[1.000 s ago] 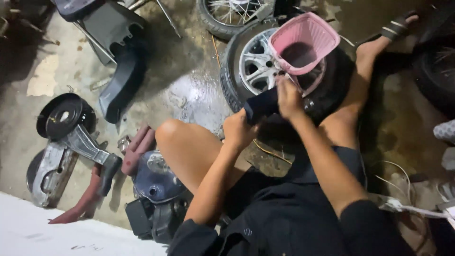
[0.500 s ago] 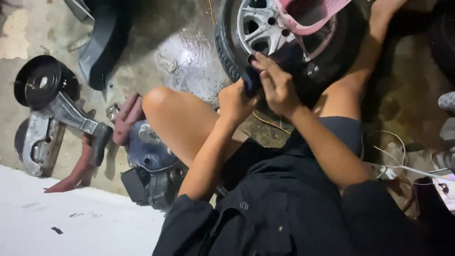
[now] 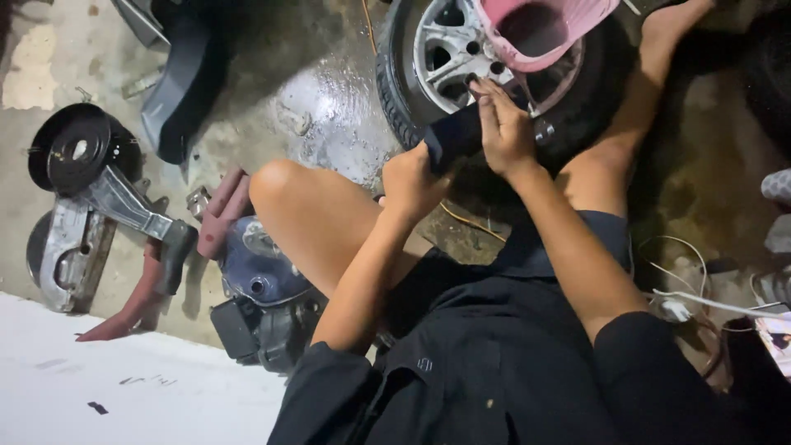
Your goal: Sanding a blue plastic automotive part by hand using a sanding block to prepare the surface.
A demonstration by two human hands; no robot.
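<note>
Now | left hand (image 3: pixel 412 183) closed round dark cloth (image 3: pixel 451 136); right hand (image 3: pixel 504 128) gripping its far end | wheel (image 3: pixel 449 58) at 12 o'clock; pink basket (image 3: pixel 544 29) on it

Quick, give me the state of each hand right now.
Left hand: closed on the near end of the dark cloth.
Right hand: holding the same cloth against the tyre.

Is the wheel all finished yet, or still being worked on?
Not finished. Already, the wheel lies flat on wet concrete, a pink basket on it. Now the left hand and right hand grip a dark tool at the rim. Scattered engine parts lie untouched.
</note>
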